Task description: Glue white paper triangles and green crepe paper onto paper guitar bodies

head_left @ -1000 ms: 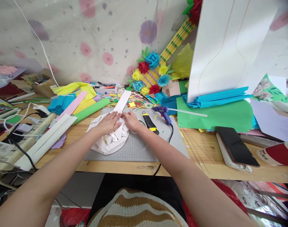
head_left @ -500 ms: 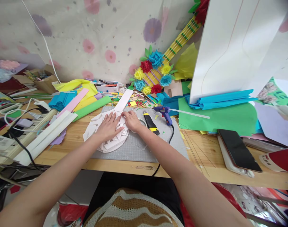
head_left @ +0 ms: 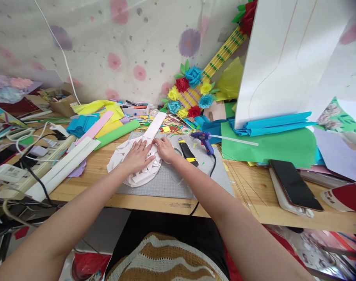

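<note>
On grey cutting mat [head_left: 178, 183] | white layered paper-strip disc [head_left: 143, 177] lies at left end | left hand [head_left: 137, 155] spread flat upon it, grasping nothing | right hand [head_left: 165, 149] presses its rim, unclenched | advise even pressure, layers unshifted.

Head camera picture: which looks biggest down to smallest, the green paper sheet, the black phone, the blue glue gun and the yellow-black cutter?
1. green paper sheet, though partly covered
2. black phone, also nearer the camera
3. blue glue gun and yellow-black cutter look about alike, so no ranking between them
</note>
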`<state>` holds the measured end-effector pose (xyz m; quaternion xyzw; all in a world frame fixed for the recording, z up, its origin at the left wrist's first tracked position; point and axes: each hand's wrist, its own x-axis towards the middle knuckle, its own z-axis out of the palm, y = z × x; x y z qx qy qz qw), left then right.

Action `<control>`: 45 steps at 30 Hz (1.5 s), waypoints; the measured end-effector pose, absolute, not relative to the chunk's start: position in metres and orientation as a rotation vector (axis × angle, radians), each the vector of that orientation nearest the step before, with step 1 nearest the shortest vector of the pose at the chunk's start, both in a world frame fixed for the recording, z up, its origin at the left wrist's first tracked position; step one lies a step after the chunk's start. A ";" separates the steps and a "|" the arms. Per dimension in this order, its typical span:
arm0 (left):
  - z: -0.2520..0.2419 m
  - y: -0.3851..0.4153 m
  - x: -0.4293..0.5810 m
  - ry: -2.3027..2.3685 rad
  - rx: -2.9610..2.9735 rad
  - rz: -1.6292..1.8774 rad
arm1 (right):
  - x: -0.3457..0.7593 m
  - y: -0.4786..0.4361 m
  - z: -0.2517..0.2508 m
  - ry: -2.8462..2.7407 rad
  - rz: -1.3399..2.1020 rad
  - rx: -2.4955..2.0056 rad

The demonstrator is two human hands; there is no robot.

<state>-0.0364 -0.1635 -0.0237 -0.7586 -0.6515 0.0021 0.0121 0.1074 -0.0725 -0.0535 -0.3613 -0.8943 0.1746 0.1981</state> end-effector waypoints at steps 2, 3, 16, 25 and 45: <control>-0.023 -0.163 -0.036 -2.016 -2.365 0.012 | 0.106 -0.069 -0.055 -2.478 0.541 -1.039; -0.023 -0.163 -0.037 -2.010 -2.366 0.015 | 0.105 -0.068 -0.055 -2.467 0.563 -1.053; -0.022 -0.163 -0.036 -2.005 -2.352 -0.003 | 0.107 -0.078 -0.049 -2.315 0.531 -1.023; -0.024 -0.160 -0.041 -2.004 -2.340 -0.009 | 0.120 -0.071 -0.044 -2.307 0.520 -1.038; -0.026 -0.098 -0.021 -2.205 -2.147 -0.124 | 0.293 -0.070 -0.060 -1.833 0.033 -1.722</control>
